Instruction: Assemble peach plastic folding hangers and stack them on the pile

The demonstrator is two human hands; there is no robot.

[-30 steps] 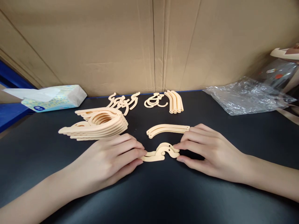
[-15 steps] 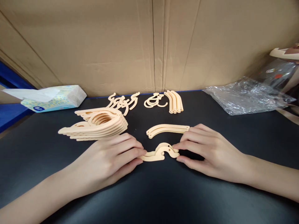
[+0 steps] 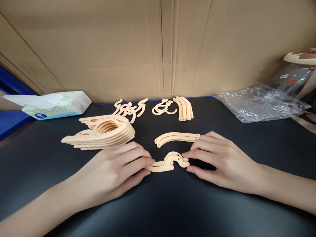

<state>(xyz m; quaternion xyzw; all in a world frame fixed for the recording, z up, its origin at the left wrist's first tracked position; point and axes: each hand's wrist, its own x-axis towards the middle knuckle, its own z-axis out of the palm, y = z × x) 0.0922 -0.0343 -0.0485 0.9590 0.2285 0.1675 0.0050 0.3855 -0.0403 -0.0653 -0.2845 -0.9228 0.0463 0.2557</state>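
Note:
Two beige curved plastic pieces (image 3: pixel 170 162) lie overlapped on the black table, each with a hook-like bend and small holes. My left hand (image 3: pixel 116 168) pinches their left end between thumb and fingers. At their right end, my right hand (image 3: pixel 219 161) has thumb and index finger closed on the tips. Just behind them lies a pair of long curved arms (image 3: pixel 176 138), whose right end meets the other fingers of my right hand. A stack of beige folded hanger-shaped pieces (image 3: pixel 108 135) sits behind my left hand.
Small S-shaped pieces (image 3: pixel 129 108), several hooks (image 3: pixel 163 107) and upright-lying curved arms (image 3: pixel 184 108) are at the back of the table (image 3: pixel 158 210). A tissue pack (image 3: pixel 59 103) is back left, a clear plastic bag (image 3: pixel 259 102) back right, before a cardboard wall (image 3: pixel 123 49).

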